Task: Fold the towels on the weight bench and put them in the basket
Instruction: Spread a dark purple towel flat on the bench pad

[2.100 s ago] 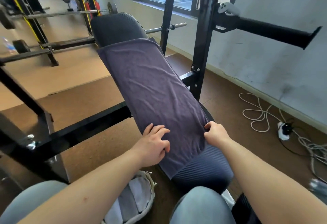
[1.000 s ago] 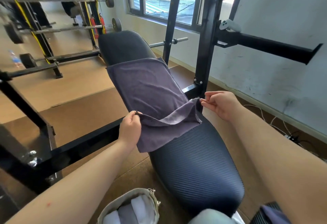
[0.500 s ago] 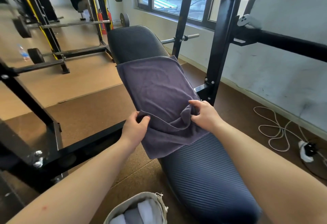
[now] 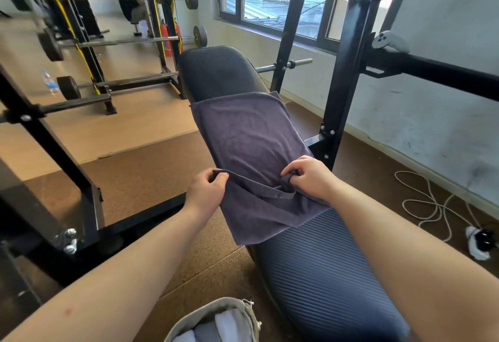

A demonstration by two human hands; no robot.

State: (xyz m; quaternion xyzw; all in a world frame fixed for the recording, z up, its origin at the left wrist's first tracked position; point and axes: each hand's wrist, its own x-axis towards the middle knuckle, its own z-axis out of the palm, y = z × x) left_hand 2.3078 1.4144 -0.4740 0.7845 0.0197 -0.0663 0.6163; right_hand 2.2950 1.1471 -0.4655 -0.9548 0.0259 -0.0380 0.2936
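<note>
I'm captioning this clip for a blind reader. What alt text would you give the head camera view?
A left hand and right hand each grip a near corner of a dark grey towel, holding that end raised over a black weight bench; its far end lies flat. A fabric basket holding towels sits on the floor nearby.

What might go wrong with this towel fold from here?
The towel sags between the left hand and right hand, so the fold may land creased or crooked. Its lower corner hangs over the bench edge, so it might slip onto the floor if a pinch loosens.
</note>
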